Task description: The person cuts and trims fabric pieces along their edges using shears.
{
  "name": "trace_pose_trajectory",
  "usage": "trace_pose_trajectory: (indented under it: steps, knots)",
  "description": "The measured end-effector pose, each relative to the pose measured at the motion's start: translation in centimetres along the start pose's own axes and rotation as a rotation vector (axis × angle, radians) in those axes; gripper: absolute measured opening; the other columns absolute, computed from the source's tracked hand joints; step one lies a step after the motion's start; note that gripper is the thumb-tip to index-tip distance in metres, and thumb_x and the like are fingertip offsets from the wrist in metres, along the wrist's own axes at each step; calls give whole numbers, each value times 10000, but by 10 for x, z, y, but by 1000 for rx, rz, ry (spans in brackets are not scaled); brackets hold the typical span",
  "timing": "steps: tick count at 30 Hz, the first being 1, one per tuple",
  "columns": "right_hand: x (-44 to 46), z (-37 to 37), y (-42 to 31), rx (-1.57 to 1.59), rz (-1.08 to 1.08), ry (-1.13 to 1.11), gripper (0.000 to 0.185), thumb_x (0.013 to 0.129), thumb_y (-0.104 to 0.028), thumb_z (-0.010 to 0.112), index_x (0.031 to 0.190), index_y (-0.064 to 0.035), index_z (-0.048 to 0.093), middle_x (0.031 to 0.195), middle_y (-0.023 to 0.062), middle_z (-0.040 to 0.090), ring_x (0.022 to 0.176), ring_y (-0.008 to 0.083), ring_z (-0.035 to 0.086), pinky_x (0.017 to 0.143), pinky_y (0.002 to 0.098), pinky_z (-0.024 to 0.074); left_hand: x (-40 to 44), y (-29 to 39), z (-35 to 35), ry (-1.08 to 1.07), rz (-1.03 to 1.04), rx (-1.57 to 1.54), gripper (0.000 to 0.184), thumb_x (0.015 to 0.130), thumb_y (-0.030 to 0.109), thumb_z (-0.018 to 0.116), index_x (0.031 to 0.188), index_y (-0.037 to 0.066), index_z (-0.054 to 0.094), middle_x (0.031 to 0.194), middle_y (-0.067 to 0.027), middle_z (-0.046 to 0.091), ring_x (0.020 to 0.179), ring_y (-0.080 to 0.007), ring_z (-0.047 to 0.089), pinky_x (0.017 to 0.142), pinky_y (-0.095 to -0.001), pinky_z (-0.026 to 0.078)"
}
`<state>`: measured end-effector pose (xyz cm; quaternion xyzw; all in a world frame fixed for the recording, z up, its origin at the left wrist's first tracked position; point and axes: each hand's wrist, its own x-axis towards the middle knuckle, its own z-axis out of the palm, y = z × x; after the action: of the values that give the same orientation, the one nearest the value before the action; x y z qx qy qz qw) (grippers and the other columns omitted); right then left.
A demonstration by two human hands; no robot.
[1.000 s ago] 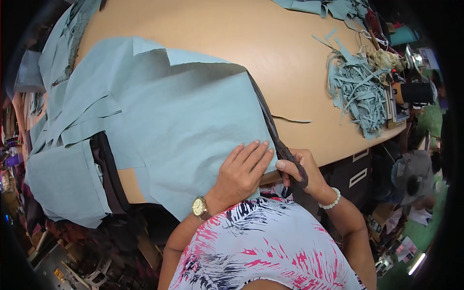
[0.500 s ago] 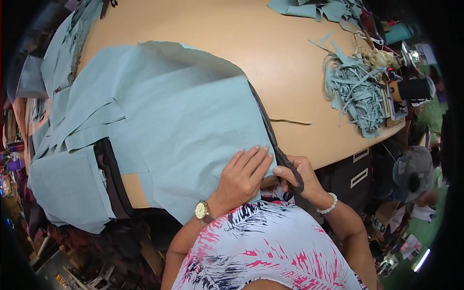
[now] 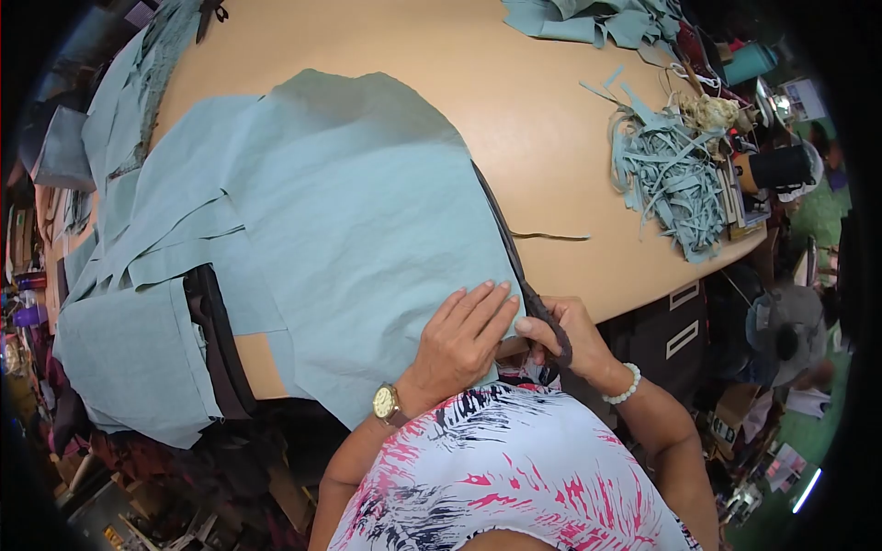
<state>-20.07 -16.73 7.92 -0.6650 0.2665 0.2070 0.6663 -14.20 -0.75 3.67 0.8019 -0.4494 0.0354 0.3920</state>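
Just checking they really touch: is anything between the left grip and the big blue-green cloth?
Nothing visible is in between: the left grip lies flat on the blue-green cloth. The pile of strips sits apart, to the right on the table.

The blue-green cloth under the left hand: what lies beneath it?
Tabletop shows past the cloth on the right and seems to continue beneath. What lies under the cloth's middle, including below the left hand, is covered.

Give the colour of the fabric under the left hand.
The fabric is pale blue-green; head view.
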Motion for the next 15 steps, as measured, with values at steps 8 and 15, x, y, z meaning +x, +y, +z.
trace_pose_trajectory:
  steps: [8,15]
  knots:
    - [14,-3,-14,-8,-33,24,342,786,-328,652,651,-27,565,498,1,495,417,59,477,383,188,366,-2,1,-1,14,25,-10,430,572,-20,566,999,11,598,1060,-124,588,973,-268,576,802,-396,476]
    - [16,-3,-10,4,-13,35,360,777,-354,659,648,-30,567,489,-4,486,409,58,469,371,190,349,-3,1,-2,28,32,-8,423,577,-33,559,996,9,599,1029,-118,598,963,-268,582,795,-395,480]
